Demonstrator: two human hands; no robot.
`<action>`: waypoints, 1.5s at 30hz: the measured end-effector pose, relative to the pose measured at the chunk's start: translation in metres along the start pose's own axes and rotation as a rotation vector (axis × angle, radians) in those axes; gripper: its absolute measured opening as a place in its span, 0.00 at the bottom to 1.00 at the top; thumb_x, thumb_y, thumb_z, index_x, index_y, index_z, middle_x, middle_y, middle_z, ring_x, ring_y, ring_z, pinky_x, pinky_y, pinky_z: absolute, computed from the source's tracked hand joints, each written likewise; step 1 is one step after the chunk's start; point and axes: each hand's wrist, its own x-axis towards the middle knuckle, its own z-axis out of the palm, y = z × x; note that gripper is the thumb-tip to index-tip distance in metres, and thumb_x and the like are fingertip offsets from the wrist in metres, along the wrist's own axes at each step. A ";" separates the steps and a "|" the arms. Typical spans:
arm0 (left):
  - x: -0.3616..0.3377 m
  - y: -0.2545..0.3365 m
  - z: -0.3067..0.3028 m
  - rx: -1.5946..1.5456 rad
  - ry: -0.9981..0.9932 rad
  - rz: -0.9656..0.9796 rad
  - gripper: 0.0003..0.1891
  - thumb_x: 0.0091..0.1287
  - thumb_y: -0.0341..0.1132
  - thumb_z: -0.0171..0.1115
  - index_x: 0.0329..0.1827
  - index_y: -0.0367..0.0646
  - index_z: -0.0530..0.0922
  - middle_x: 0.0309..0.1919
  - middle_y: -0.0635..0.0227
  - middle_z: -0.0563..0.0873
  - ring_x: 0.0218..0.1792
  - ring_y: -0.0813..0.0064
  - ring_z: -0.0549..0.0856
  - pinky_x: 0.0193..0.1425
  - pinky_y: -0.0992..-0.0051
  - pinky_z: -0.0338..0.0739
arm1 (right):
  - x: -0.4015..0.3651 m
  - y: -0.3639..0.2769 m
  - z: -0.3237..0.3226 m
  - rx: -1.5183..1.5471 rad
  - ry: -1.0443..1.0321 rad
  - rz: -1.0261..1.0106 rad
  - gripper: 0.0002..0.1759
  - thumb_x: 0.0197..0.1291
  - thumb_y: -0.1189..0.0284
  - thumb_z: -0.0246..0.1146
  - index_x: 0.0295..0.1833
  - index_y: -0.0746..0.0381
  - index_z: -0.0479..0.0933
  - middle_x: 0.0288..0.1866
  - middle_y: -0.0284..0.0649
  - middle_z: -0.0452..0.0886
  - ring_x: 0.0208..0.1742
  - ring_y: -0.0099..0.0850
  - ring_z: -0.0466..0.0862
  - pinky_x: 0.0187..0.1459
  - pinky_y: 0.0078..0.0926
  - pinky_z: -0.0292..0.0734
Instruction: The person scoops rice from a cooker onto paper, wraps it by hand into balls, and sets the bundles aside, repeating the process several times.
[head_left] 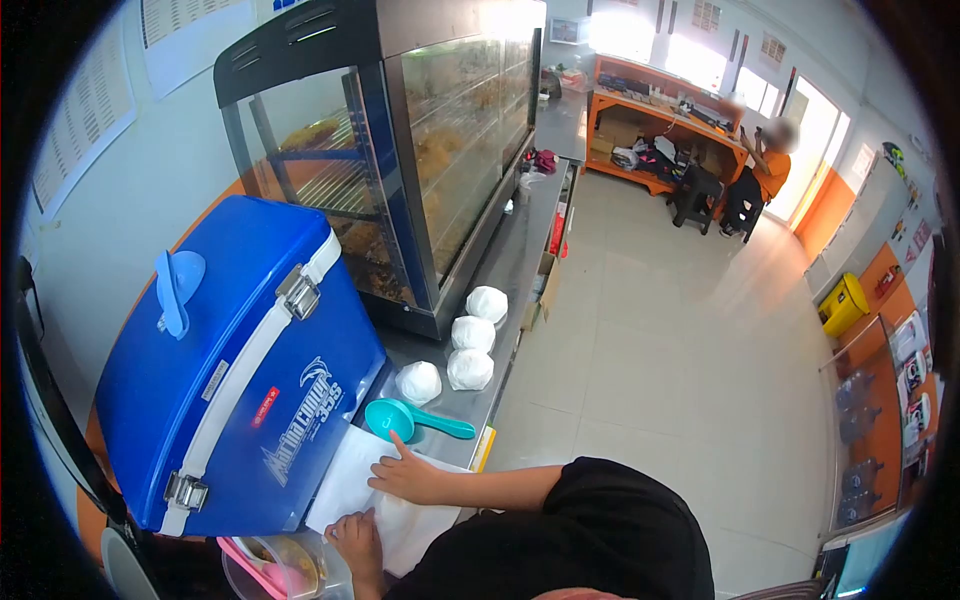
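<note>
A sheet of white wrapping paper (345,475) lies on the metal counter, and a pale lump shows faintly between my hands. My right hand (408,476) rests on the paper, its index finger stretched toward the bowl of a teal rice scoop (390,418). At the paper's near edge is my left hand (357,545), fingers bent on the sheet; its fingertips are partly hidden. Just beyond the scoop sits a white paper-wrapped bundle (418,382). Three more stand in a row, among them a nearer bundle (470,369) and a farther bundle (487,303).
A big blue cooler box (300,400) fills the left, with a light-blue scoop (175,295) on its lid. Behind it stands a glass food warmer (455,150). A clear tub (335,572) with pink-handled utensils is close by. A person in orange (770,170) sits far off.
</note>
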 end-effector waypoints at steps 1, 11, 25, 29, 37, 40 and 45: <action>0.001 0.002 -0.003 -0.024 -0.012 -0.011 0.16 0.53 0.29 0.68 0.45 0.52 0.82 0.38 0.75 0.80 0.45 0.71 0.79 0.57 0.59 0.62 | -0.002 0.002 -0.001 -0.034 -0.107 0.022 0.11 0.59 0.72 0.55 0.48 0.55 0.73 0.41 0.37 0.73 0.57 0.32 0.75 0.71 0.65 0.51; -0.015 0.009 -0.012 -0.156 -0.166 -0.207 0.18 0.50 0.26 0.63 0.47 0.43 0.78 0.42 0.62 0.80 0.48 0.57 0.78 0.53 0.59 0.66 | -0.031 0.032 0.042 0.327 0.001 -0.156 0.10 0.58 0.76 0.55 0.46 0.64 0.69 0.47 0.44 0.69 0.49 0.42 0.77 0.53 0.39 0.73; -0.027 0.000 -0.008 -0.474 -0.293 -0.163 0.10 0.53 0.23 0.59 0.39 0.37 0.75 0.40 0.52 0.79 0.46 0.48 0.77 0.54 0.56 0.70 | -0.026 0.049 0.047 0.707 -0.006 -0.263 0.07 0.51 0.78 0.60 0.37 0.62 0.73 0.37 0.45 0.72 0.44 0.46 0.76 0.45 0.42 0.73; -0.018 0.000 -0.009 -0.510 -0.323 -0.200 0.08 0.57 0.24 0.59 0.40 0.37 0.75 0.41 0.51 0.79 0.47 0.47 0.77 0.54 0.59 0.71 | -0.024 0.052 0.052 0.703 -0.019 -0.248 0.04 0.52 0.79 0.59 0.36 0.63 0.75 0.38 0.44 0.75 0.45 0.44 0.76 0.48 0.39 0.73; -0.009 0.008 -0.026 -0.417 -0.381 -0.087 0.25 0.48 0.45 0.75 0.42 0.37 0.76 0.42 0.53 0.79 0.47 0.48 0.76 0.53 0.54 0.70 | -0.045 0.060 0.014 0.613 -0.135 -0.304 0.31 0.43 0.64 0.76 0.53 0.61 0.73 0.56 0.45 0.74 0.60 0.46 0.73 0.63 0.43 0.69; -0.023 0.004 -0.009 -0.324 -0.411 -0.117 0.26 0.46 0.40 0.77 0.44 0.37 0.76 0.43 0.51 0.80 0.48 0.46 0.77 0.53 0.53 0.71 | -0.051 0.067 0.034 0.512 -0.187 -0.280 0.28 0.52 0.69 0.70 0.59 0.60 0.73 0.62 0.46 0.74 0.66 0.45 0.71 0.66 0.43 0.67; -0.025 0.011 -0.021 -0.246 -0.395 -0.135 0.16 0.54 0.32 0.68 0.46 0.44 0.77 0.46 0.66 0.80 0.54 0.62 0.78 0.60 0.58 0.69 | -0.039 0.048 0.004 0.281 -0.184 -0.272 0.17 0.51 0.69 0.66 0.49 0.54 0.79 0.54 0.33 0.81 0.55 0.36 0.80 0.57 0.38 0.73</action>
